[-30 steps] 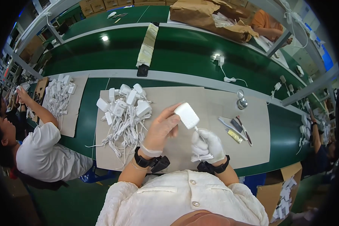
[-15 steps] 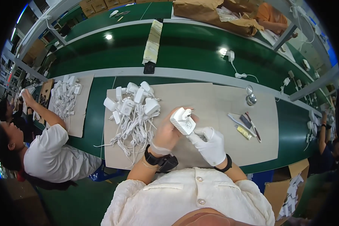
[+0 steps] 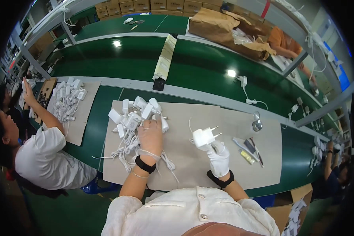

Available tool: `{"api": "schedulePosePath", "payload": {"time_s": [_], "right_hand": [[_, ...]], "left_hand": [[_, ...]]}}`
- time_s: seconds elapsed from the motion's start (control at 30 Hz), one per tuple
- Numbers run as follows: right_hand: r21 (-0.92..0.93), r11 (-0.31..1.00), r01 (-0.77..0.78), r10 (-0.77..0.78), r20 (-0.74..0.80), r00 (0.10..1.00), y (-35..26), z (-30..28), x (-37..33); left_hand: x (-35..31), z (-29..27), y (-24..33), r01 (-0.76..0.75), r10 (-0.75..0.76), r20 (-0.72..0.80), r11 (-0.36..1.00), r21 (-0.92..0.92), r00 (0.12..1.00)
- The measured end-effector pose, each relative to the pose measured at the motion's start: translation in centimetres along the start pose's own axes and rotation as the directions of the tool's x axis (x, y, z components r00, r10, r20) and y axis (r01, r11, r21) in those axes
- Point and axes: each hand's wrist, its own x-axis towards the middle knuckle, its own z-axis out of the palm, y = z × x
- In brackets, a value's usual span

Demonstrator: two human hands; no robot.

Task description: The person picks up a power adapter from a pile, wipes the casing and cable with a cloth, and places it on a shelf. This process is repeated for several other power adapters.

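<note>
In my white-gloved right hand (image 3: pixel 218 159) is a white plug-in power adapter (image 3: pixel 203 138), its two metal pins pointing right. A thin white cable trails beside it. My left hand (image 3: pixel 150 137), in a thin translucent glove, reaches into the pile of white power adapters (image 3: pixel 133 119) at left. Its fingers curl over an adapter (image 3: pixel 164 125) at the pile's right edge, and the hand partly covers it. White cords (image 3: pixel 124 154) lie tangled around and below that hand.
Cardboard sheet (image 3: pixel 192 169) covers the green bench. At right lie pens (image 3: pixel 257 151), a yellow packet (image 3: pixel 247 157) and a small metal pot with raised lid (image 3: pixel 257 124). A co-worker (image 3: pixel 47 153) sits left beside another adapter pile (image 3: pixel 69 96). A carton (image 3: pixel 281 216) stands lower right.
My left hand has left the held adapter and moved left onto the pile. My right hand now holds that adapter alone, turned so its pins point right. The view has shifted slightly.
</note>
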Motion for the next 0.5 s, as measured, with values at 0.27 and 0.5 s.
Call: {"api": "schedulePosePath", "payload": {"time_s": [0.27,0.5], "right_hand": [[-0.199,0.979,0.039,-0.069,-0.145,0.987,1.1,-0.3,2.0],[-0.048,0.995,-0.087,0.074,-0.222,0.972,1.2,-1.8,7.7]], "left_hand": [[-1.3,-2.2,0.6,-0.026,0.071,0.095,0.910,-0.413,0.993],[-2.8,-6.7,4.4,0.371,0.303,0.268,-0.365,-0.854,0.915]]}}
